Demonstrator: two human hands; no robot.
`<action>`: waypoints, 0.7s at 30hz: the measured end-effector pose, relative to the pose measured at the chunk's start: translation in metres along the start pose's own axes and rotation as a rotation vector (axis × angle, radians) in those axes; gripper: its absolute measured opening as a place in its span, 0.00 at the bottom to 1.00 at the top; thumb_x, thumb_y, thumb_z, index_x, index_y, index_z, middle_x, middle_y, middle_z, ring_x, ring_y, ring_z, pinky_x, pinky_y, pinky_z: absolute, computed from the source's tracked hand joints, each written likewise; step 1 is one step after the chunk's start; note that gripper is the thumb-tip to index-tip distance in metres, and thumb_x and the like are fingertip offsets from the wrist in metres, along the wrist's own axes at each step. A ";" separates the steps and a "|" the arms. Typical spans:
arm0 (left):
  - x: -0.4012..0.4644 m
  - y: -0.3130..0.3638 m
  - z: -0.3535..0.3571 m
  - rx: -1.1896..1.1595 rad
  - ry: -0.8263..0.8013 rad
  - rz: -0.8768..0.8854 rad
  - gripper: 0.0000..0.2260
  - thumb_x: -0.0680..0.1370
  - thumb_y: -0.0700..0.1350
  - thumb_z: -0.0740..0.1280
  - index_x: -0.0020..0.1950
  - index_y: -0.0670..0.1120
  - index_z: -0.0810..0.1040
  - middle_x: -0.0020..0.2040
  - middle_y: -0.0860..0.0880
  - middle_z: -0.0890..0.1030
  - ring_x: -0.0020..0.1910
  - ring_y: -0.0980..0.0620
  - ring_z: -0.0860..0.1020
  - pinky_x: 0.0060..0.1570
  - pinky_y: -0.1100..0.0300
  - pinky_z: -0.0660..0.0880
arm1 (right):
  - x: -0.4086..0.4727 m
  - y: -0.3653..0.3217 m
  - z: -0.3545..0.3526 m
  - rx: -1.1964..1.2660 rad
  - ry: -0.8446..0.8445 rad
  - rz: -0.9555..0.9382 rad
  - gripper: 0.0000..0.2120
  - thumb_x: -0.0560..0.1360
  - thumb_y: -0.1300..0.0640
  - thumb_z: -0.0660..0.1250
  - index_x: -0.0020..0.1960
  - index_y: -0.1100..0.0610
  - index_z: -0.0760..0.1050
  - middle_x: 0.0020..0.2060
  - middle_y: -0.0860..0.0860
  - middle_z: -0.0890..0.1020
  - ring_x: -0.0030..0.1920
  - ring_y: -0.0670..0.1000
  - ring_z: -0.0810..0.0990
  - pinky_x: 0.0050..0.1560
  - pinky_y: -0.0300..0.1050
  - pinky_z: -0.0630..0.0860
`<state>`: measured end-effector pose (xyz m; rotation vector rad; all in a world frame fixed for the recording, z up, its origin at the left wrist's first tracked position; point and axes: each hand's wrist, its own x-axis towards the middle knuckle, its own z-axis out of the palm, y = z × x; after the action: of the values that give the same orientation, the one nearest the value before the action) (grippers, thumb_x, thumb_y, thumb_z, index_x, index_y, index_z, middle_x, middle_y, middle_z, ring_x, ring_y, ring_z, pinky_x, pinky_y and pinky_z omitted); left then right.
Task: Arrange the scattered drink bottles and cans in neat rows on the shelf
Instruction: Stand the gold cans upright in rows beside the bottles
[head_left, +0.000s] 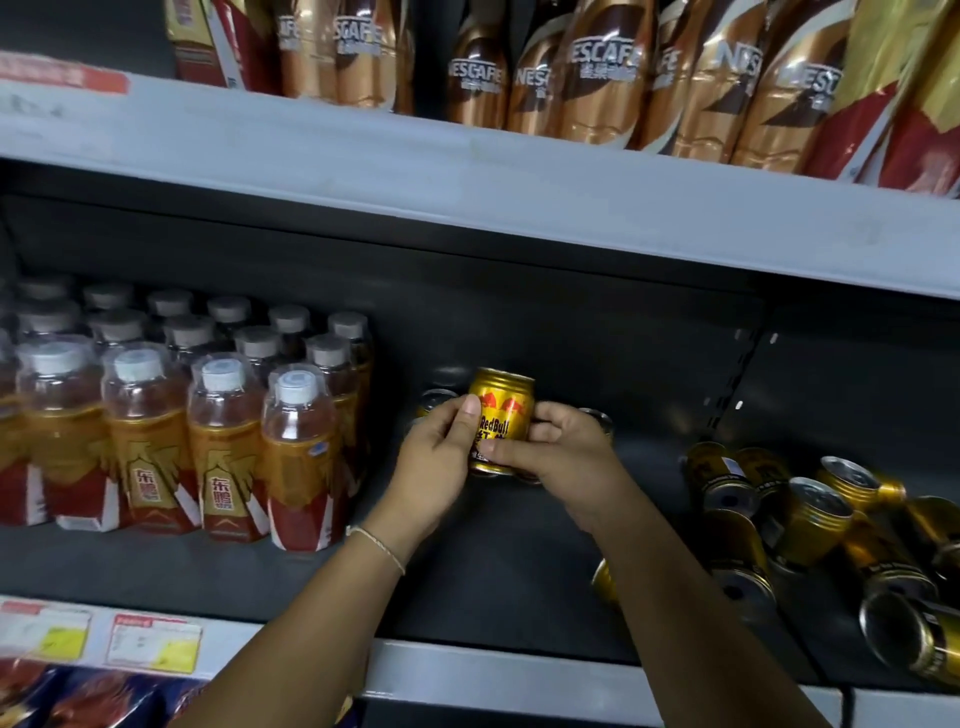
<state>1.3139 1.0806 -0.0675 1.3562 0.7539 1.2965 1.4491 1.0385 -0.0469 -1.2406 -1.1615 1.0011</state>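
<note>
Both hands hold one upright gold Red Bull can (500, 415) toward the far middle of the dark shelf (493, 571): the left hand (434, 457) curls round its left side with the thumb pressed on the label, and the right hand (563, 452) grips its right side and lower edge, fingers wrapped behind it. Other can tops (435, 401) show just behind the hands (partly hidden), neat rows of capped bottles (223, 431) stand to the left, and a heap of tipped gold cans (810, 525) lies to the right. Bare shelf floor lies open between the bottles and the heap, down to the near grey front edge (519, 670).
</note>
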 end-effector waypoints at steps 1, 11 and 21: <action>0.001 0.002 -0.005 -0.003 0.007 0.013 0.14 0.82 0.47 0.59 0.58 0.41 0.79 0.51 0.42 0.83 0.53 0.45 0.80 0.54 0.53 0.76 | 0.003 0.001 0.006 0.022 0.019 -0.015 0.25 0.64 0.69 0.80 0.58 0.59 0.77 0.46 0.52 0.88 0.47 0.51 0.87 0.44 0.41 0.81; 0.002 -0.012 -0.053 0.353 -0.070 0.174 0.19 0.79 0.34 0.58 0.69 0.47 0.72 0.65 0.47 0.75 0.64 0.53 0.73 0.67 0.54 0.69 | 0.024 0.020 0.044 0.038 0.185 -0.112 0.24 0.67 0.73 0.76 0.59 0.57 0.76 0.51 0.50 0.86 0.51 0.46 0.85 0.47 0.36 0.80; -0.029 -0.032 -0.039 0.661 -0.155 0.402 0.27 0.76 0.36 0.63 0.75 0.44 0.63 0.73 0.47 0.67 0.71 0.56 0.63 0.68 0.74 0.53 | 0.002 0.046 0.023 -0.134 0.246 -0.146 0.27 0.67 0.71 0.77 0.59 0.50 0.75 0.53 0.45 0.85 0.56 0.45 0.83 0.53 0.40 0.80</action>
<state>1.2771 1.0710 -0.1121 2.2031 0.8695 1.2711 1.4293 1.0486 -0.0933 -1.3228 -1.1206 0.6505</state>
